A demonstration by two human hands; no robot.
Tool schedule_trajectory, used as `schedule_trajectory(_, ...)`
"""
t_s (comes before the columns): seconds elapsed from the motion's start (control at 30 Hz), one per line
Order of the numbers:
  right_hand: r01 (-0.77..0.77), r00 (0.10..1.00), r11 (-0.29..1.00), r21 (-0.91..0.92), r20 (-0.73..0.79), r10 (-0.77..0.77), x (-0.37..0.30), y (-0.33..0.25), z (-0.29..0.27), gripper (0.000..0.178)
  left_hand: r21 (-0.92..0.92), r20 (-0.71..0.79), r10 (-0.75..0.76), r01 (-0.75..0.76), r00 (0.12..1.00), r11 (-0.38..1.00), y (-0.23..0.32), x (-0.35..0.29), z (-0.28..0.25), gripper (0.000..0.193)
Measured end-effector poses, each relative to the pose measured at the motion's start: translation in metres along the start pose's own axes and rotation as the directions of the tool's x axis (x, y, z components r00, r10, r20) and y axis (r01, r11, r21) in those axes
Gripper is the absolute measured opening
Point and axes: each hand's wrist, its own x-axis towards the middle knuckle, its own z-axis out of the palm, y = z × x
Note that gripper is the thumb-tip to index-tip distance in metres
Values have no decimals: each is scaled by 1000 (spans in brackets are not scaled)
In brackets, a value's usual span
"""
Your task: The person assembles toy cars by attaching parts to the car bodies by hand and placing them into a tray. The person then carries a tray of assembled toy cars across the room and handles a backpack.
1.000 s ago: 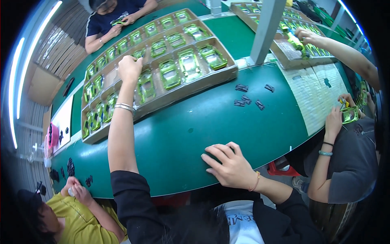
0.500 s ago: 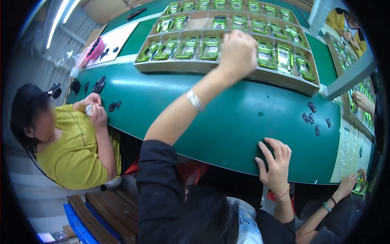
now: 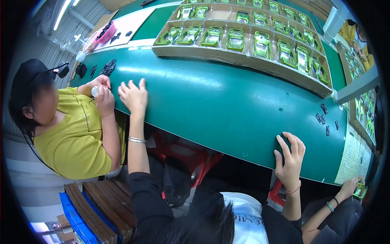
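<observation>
My left hand (image 3: 134,96) is at the left part of the green table (image 3: 195,95), fingers spread and pointing down, close to a co-worker's hands. It appears to hold nothing; whatever lies beneath it is hidden. Near the table's front edge at the right rests my right hand (image 3: 290,160), fingers apart and curled a little, with nothing in it. Across the table's far side stands a cardboard tray (image 3: 239,58), divided into cells. Most cells hold green car-shaped plastic parts (image 3: 262,44); one cell in the middle row shows bare cardboard.
Several small black parts (image 3: 323,118) lie at the right, and a pile of black pieces (image 3: 108,68) at the left. A pink basket (image 3: 106,32) sits behind that pile. The co-worker in yellow (image 3: 75,130) holds a small white round thing. A grey post (image 3: 357,84) rises at the right.
My left hand has left the tray and swung left and nearer, beside the co-worker's hands. My right hand keeps its place on the table. The whole view has shifted a little.
</observation>
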Motion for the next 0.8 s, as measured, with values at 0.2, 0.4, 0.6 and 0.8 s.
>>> schedule_trajectory(0.2,-6,1000,1000,28,-11,6,15,12,-2,41,189,199,297,-334,934,923,-51,49,48,50)
schedule_trajectory(0.4,-3,999,998,61,-48,6,17,49,10,40,-381,177,545,-454,820,806,112,-87,-28,64)
schedule_trajectory(0.6,11,949,970,243,-307,67,3,65,7,37,-735,60,946,-627,319,258,264,-198,-139,80)
schedule_trajectory(0.8,-17,682,947,321,-689,245,-29,84,-4,32,-788,-233,970,-599,73,-144,377,-268,-157,72)
